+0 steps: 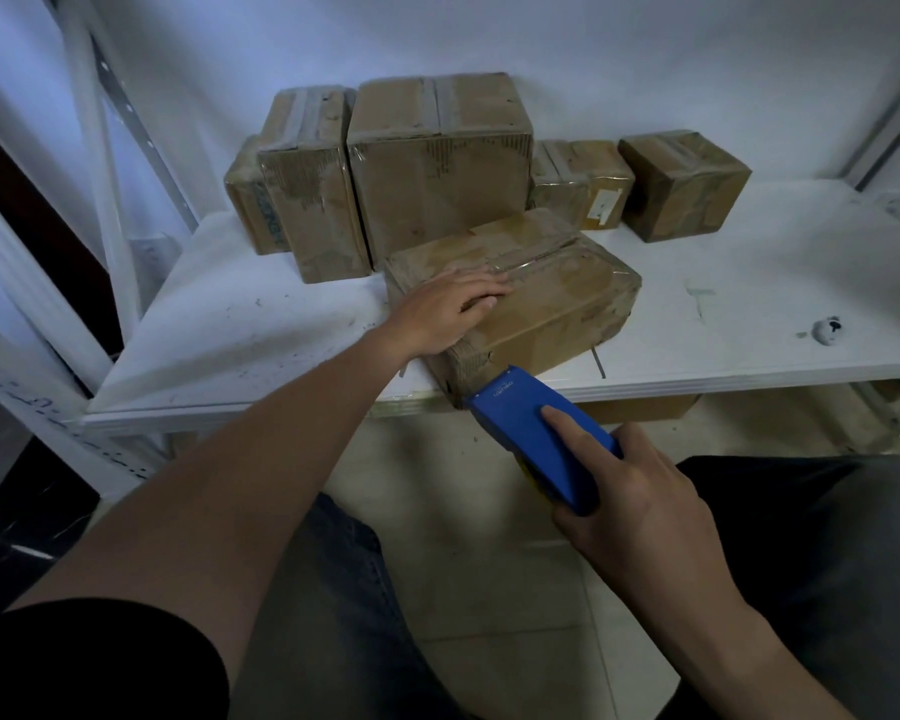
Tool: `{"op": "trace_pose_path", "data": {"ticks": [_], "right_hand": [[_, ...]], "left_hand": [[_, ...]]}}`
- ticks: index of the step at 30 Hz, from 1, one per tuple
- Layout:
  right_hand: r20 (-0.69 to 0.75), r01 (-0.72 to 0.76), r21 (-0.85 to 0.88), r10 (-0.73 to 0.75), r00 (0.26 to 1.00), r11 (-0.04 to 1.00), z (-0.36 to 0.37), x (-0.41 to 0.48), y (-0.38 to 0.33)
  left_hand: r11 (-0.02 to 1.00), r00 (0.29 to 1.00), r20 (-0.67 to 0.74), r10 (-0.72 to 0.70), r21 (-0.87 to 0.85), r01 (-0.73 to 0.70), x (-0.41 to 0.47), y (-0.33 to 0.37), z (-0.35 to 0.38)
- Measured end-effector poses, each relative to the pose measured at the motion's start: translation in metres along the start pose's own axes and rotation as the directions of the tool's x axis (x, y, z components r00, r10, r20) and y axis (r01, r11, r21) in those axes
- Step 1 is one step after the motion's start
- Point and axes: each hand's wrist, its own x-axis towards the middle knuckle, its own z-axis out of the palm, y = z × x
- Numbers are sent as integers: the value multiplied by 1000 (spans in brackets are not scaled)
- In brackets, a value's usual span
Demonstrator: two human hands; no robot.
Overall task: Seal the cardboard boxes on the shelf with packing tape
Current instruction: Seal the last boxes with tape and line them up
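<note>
Box (557, 304) is pressed by the left hand (448, 309), fingers flat; dispenser (531, 433) at its near corner is gripped by curled fingers of the right hand (640, 506).

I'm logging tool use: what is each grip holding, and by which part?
The right grip holds the blue plastic tape dispenser by its rear end. The left grip holds nothing, resting flat on the brown cardboard box.

left upper arm: black short fabric sleeve (89, 662) | legs: faded blue-grey denim jeans (333, 574) | left hand (445, 309), right hand (640, 496): bare
</note>
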Motion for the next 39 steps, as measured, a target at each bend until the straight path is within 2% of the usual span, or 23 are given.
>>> {"op": "trace_pose_path", "data": {"ticks": [7,15,19,21,24,28,33,37,39], "right_hand": [[182,-10,-81,25,983,997,-1,30,-12],[249,52,-85,-30,968,995,-8,73,-28],[367,4,-90,30,930,996,-2,82,-21],[393,-29,-34,41,918,999,5,74,-8],[355,-70,73,39,934,995,-5,67,9],[326,-94,98,57,944,991,-31,72,26],[175,-250,215,214,961,944,-57,82,50],[-25,-300,270,318,948,915,-69,108,87],[-65,-325,323,364,929,889,-68,129,111]], "left_hand": [[1000,1000,-18,-4,4,4,-1,-1,3],[1000,1000,-15,-5,-13,4,-1,0,2],[1000,1000,-22,-3,-24,2,-2,2,1],[1000,1000,-31,3,-26,-3,-1,0,2],[1000,999,-32,-4,-12,4,-2,0,2],[1000,1000,-6,1,26,0,-3,5,-1],[990,996,86,8,136,-20,5,19,-13],[987,999,27,-30,159,25,27,42,-18],[986,1000,6,-29,165,27,42,51,-15]]}}
